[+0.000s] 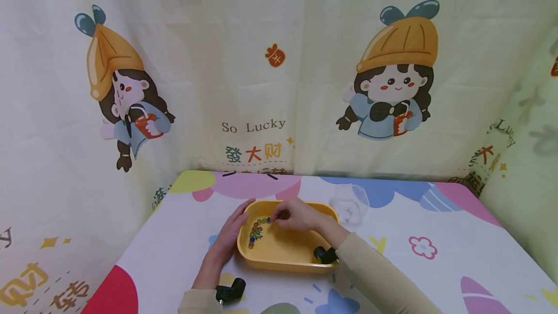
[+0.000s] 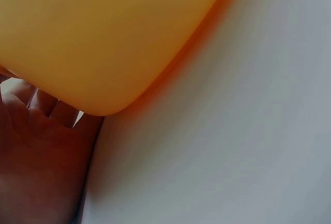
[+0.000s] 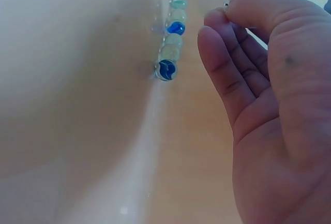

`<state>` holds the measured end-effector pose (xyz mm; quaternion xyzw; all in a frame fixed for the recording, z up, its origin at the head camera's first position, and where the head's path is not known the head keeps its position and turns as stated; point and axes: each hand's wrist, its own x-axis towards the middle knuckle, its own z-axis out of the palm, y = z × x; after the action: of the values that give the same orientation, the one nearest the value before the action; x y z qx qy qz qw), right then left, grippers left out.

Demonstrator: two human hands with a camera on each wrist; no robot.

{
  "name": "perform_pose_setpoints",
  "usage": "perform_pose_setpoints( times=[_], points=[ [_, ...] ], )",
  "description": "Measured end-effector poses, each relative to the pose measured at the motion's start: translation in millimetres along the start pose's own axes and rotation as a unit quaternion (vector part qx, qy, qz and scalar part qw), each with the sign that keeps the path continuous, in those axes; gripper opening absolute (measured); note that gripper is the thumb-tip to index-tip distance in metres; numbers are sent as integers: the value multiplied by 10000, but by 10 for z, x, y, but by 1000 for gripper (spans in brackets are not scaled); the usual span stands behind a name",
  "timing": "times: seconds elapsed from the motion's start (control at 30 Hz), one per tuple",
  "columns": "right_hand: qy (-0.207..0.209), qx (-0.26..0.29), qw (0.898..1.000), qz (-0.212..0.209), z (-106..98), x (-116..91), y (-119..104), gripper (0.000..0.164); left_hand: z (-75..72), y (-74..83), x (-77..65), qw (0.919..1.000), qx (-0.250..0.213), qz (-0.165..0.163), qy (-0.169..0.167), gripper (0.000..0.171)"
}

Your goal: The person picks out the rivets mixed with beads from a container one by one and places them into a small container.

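Observation:
A yellow tray (image 1: 287, 266) stands on the table, with several glass marbles (image 1: 255, 231) along its left and far walls. In the right wrist view, a row of marbles (image 3: 176, 28) in blue, green and clear glass lies against the wall. My left hand (image 1: 233, 229) rests along the tray's left outer side, its fingers fairly straight. Inside the tray, near the far wall, my right hand (image 1: 298, 214) brings thumb and forefinger together. Between those fingertips shows a glint of a small marble (image 3: 226, 5), mostly hidden by them.
A clear plastic container (image 1: 350, 205) stands just beyond the tray's right end. The table (image 1: 392, 256) wears a printed cloth, and patterned curtains (image 1: 244, 86) hang behind it and at both sides. Each wrist carries a small black camera (image 1: 233, 290).

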<state>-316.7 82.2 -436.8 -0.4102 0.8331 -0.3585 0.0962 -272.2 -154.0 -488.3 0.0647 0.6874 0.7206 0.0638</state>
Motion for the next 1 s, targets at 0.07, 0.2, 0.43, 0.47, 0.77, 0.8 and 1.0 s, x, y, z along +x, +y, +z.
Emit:
perform_pose_setpoints(
  times=[0.07,0.2,0.43,0.47,0.77,0.8,1.0],
  points=[
    [86,30,9999,-91,-2,1,2,8,-4,3,1,10000,-14,13,-12,50],
    [272,109,9992,-260,-3,3,3,9,-9,10,0,10000,-23,0,-18,50],
    [485,331,9980,-242,-1,-11,-3,9,-10,-1,-28,10000,-47,-54,7,50],
    [511,368,9977,-255,-3,-13,-4,10,-12,-5,-30,10000,-50,-56,1,50],
    [881,448,9943,-395,-95,-1,-52,10,-14,27,-2,10000,-38,52,-30,50],
    [934,449,9939,-376,-106,-1,-55,10,-14,30,3,10000,-59,48,-41,50],
    [1272,566,9899,-284,-142,-22,-55,11,-11,12,-5,10000,-39,-2,-36,49]
  ],
)
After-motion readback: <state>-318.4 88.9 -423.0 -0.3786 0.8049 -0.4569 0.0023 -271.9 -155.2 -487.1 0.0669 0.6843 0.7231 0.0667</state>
